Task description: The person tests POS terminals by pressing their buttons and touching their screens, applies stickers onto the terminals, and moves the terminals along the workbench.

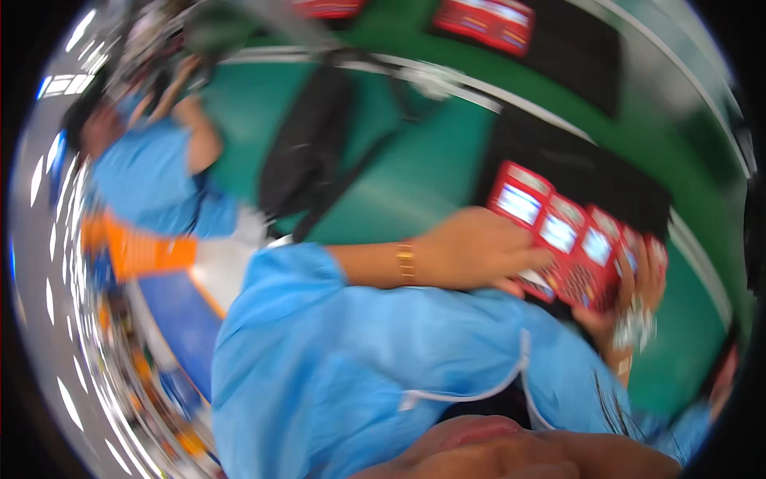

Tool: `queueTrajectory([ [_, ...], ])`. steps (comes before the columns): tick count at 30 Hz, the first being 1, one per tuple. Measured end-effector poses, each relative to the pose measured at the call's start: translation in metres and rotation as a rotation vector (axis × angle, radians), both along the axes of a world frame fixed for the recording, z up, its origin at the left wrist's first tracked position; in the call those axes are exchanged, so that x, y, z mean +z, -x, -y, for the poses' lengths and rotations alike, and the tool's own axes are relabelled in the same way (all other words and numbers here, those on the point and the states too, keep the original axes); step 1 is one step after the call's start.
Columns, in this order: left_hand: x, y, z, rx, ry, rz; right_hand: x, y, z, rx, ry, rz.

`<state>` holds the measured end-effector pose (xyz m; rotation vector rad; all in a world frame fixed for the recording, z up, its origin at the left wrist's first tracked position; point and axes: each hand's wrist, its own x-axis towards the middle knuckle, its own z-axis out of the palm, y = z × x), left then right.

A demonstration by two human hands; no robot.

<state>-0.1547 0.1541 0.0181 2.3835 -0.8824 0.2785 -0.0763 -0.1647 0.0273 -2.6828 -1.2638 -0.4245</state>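
Note:
The picture is tilted and blurred. A fanned row of flat red packs (570,239) with pale windows sits between both hands, above a black mat (574,164) on a green surface (415,176). My left hand (479,251), with a gold bracelet on the wrist, grips the row's left end from the near side. My right hand (642,291), wearing a silver bracelet, holds the right end, fingers curled over the packs' edge. My blue sleeves and chest fill the lower middle.
A black bag (307,152) with a strap lies on the green surface to the left. Another person in a blue top (152,180) is at the upper left. More red packs (487,20) lie on a second black mat at the top.

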Motion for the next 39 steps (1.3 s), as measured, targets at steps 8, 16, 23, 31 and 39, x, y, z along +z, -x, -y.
queueTrajectory([
  [8, 0.004, -0.01, 0.013, 0.012, -0.086, 0.107, -0.005, -0.008, -0.003, -0.19, -0.056, -0.135],
  [16, -0.003, -0.004, 0.005, 0.092, -0.068, 0.154, -0.023, 0.0, 0.047, -0.242, -0.306, 0.025],
  [23, -0.003, -0.007, 0.007, 0.079, -0.117, 0.216, -0.03, 0.004, 0.05, -0.277, -0.471, -0.054],
  [31, -0.002, -0.007, 0.011, 0.096, -0.131, 0.217, -0.024, 0.0, 0.057, -0.257, -0.41, -0.143],
  [39, 0.001, -0.006, 0.011, 0.132, -0.137, 0.181, -0.007, 0.006, 0.057, -0.112, -0.109, -0.235],
])
